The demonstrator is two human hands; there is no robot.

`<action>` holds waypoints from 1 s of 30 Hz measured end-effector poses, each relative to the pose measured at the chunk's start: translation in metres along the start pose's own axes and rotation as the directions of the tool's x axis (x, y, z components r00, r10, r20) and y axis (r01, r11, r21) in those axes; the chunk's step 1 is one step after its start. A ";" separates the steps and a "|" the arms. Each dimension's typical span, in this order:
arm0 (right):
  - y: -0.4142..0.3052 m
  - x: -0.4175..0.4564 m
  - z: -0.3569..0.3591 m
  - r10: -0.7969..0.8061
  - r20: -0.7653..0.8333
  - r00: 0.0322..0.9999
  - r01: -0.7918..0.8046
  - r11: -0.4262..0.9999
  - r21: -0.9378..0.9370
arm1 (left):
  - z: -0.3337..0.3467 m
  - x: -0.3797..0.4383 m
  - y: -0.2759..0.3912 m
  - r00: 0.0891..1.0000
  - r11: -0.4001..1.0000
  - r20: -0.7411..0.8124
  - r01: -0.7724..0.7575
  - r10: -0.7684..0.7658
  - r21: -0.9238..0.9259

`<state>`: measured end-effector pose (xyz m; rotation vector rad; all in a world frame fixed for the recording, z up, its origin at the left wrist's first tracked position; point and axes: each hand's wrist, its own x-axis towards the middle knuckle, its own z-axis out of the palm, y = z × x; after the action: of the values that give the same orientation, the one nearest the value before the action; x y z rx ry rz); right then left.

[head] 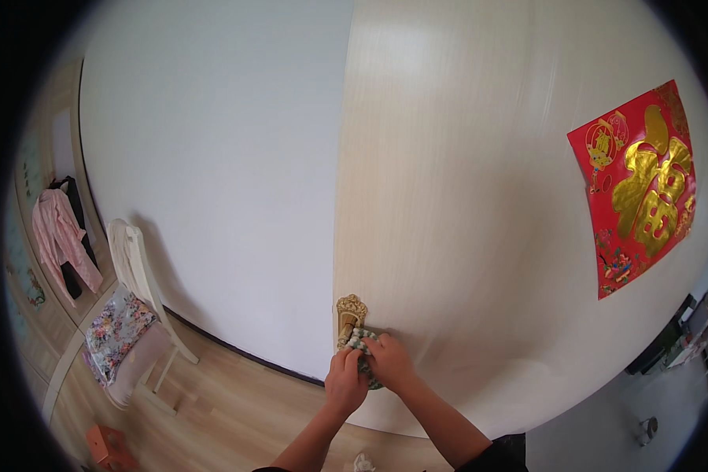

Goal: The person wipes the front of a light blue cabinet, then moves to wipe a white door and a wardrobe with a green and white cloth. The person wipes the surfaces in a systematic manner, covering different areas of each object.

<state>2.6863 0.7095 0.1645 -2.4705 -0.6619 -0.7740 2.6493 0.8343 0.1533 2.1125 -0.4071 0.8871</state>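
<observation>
A green-and-white patterned cloth (366,335) is bunched between my two hands, close against an ornate gold-coloured door handle (350,308). My left hand (347,380) grips the cloth's left side, just below the handle plate. From the right, my right hand (393,361) pinches the cloth with its fingers bent. The lower part of the handle is hidden behind the cloth and fingers. The handle is mounted near the left edge of a pale wood-grain door (436,177).
A red paper decoration (643,194) with a gold character hangs on the door. At left stand a white chair (144,259) with a floral cushion or cloth (121,330), hanging pink clothing (62,236) and an orange stool (111,446). A small white object (363,462) lies below my hands.
</observation>
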 end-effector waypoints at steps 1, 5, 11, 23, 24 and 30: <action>-0.006 -0.003 -0.004 -0.013 -0.003 1.000 0.013 1.000 -0.019 | -0.008 -0.004 -0.001 0.999 1.000 0.042 -0.015 0.015 0.004; -0.032 -0.025 -0.017 0.044 0.049 0.998 -0.040 0.995 -0.094 | -0.047 -0.020 0.002 0.985 0.996 0.150 -0.083 0.085 -0.021; -0.106 -0.048 -0.061 0.075 0.011 0.997 -0.073 0.987 -0.142 | -0.115 -0.003 0.008 0.935 0.949 0.189 -0.273 0.301 -0.160; -0.256 0.038 -0.053 0.260 -0.552 0.792 -0.501 0.794 -0.345 | -0.160 0.101 -0.009 0.935 0.620 0.236 0.023 0.265 -0.784; -0.264 0.038 -0.047 0.273 -0.568 0.776 -0.527 0.776 -0.347 | -0.141 0.088 -0.012 0.871 0.426 0.395 0.251 0.292 -0.869; -0.293 0.025 -0.071 0.242 -0.707 0.664 -0.656 0.643 -0.396 | -0.157 0.059 0.028 0.602 0.044 0.529 0.634 0.598 -0.772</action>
<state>2.5111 0.9054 0.3150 -2.4860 0.6036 -1.6418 2.6033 0.9383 0.2798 0.7890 -1.0913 -0.6362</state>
